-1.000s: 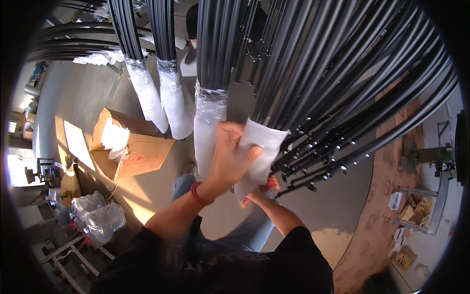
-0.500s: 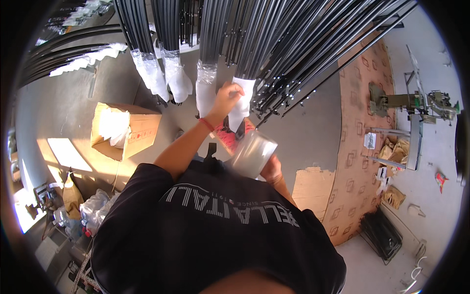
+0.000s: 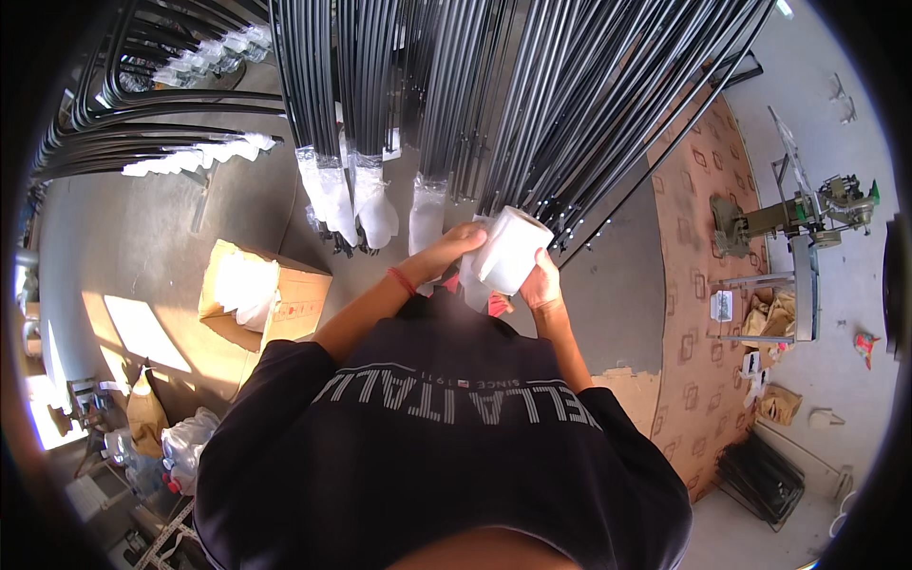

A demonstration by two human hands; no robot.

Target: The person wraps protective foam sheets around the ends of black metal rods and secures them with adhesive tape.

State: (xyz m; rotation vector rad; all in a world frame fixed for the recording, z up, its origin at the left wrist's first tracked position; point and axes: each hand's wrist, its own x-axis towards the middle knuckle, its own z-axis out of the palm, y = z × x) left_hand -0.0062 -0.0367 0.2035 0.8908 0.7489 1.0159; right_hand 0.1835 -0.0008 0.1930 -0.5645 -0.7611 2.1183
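Observation:
My right hand (image 3: 541,283) grips a wide roll of clear stretch film (image 3: 518,252) from its right side, thumb up along it. The roll is tilted, with one round end facing away from me, and lies against the end of a bundle of black metal rods (image 3: 518,142). My left hand (image 3: 456,245) closes on the white wrapping (image 3: 473,275) around that bundle's end, just left of the roll; its fingertips are partly hidden. Beside it, another rod bundle ends in a white, film-covered wrap (image 3: 427,211).
More bundles with white-wrapped ends (image 3: 328,195) hang to the left, and bent black tubes (image 3: 123,100) behind them. An open cardboard box (image 3: 302,296) with white sheets stands at left. Loose rods (image 3: 655,104) fan out at right. A green machine (image 3: 788,209) stands far right.
The film roll has come up and away from my body onto the wrapped end, carried by my right hand. My left hand has shifted lower, to the wrap's left side. The view has shifted slightly.

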